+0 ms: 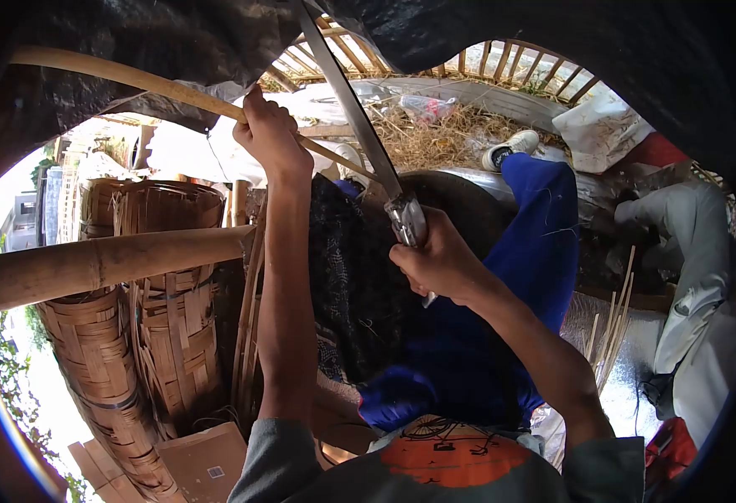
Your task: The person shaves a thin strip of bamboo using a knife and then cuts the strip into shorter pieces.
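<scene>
My left hand (271,132), raised at upper centre, is closed around a long pale bamboo strip (141,80). The strip arches off to the upper left, and its thinner end slants down to the right to meet a blade. In my right hand (441,261) is the metal-looking handle of a long machete (353,105), its blade pointing up and slightly left. The blade's far end runs out at the top of the view. The strip's thin end lies right at the blade's base, just above the handle. Below, a dark patterned cloth (351,285) lies over my blue-trousered lap (460,352).
Tall woven bamboo baskets (99,360) stand at left, crossed by a thick bamboo pole (116,264). A cardboard box (204,465) sits below them. Dry straw (435,134) lies ahead. Another person's grey-trousered leg (691,243) is at right, near upright thin sticks (615,335). Black sheeting (502,21) hangs overhead.
</scene>
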Motion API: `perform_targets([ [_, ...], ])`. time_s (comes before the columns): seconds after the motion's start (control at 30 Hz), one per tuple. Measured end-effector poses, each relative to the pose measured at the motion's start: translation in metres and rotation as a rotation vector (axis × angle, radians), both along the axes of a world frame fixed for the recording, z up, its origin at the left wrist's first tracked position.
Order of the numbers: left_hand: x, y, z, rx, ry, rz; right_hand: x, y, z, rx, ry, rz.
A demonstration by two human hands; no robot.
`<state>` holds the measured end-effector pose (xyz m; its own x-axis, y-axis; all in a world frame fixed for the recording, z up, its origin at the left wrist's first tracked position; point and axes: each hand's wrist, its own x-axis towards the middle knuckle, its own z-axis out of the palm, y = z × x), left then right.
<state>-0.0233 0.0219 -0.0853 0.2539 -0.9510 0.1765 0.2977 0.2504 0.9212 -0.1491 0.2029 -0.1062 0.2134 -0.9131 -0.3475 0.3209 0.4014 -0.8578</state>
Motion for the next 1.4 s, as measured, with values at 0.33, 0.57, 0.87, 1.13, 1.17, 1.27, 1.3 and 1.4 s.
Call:
perform_targets([
  [0.33,-0.001,-0.002,0.002,0.008,-0.012,0.037,-0.004,-0.005,-0.005,-0.41,0.386,-0.144],
  [0.57,-0.003,-0.004,0.005,0.044,0.004,0.077,0.014,0.017,-0.059,0.259,0.025,0.027],
  [0.87,-0.015,-0.005,0.004,0.03,-0.036,0.043,-0.025,0.002,0.016,-0.076,0.131,-0.129],
  [1.13,-0.013,-0.006,0.005,-0.011,-0.035,0.022,-0.002,0.004,-0.041,0.191,-0.019,0.074],
  [1.17,-0.013,-0.005,0.004,-0.009,-0.04,0.024,-0.008,0.004,-0.031,0.188,0.017,0.116],
  [1.27,-0.018,-0.004,0.007,0.01,-0.036,0.044,-0.015,-0.004,0.007,-0.048,0.091,0.026],
  [1.3,-0.019,-0.005,0.006,0.03,-0.042,0.039,-0.013,-0.007,0.014,-0.099,0.106,0.002],
  [1.4,-0.015,-0.007,0.004,0.028,-0.05,0.018,-0.009,-0.007,0.011,-0.044,-0.04,-0.031],
])
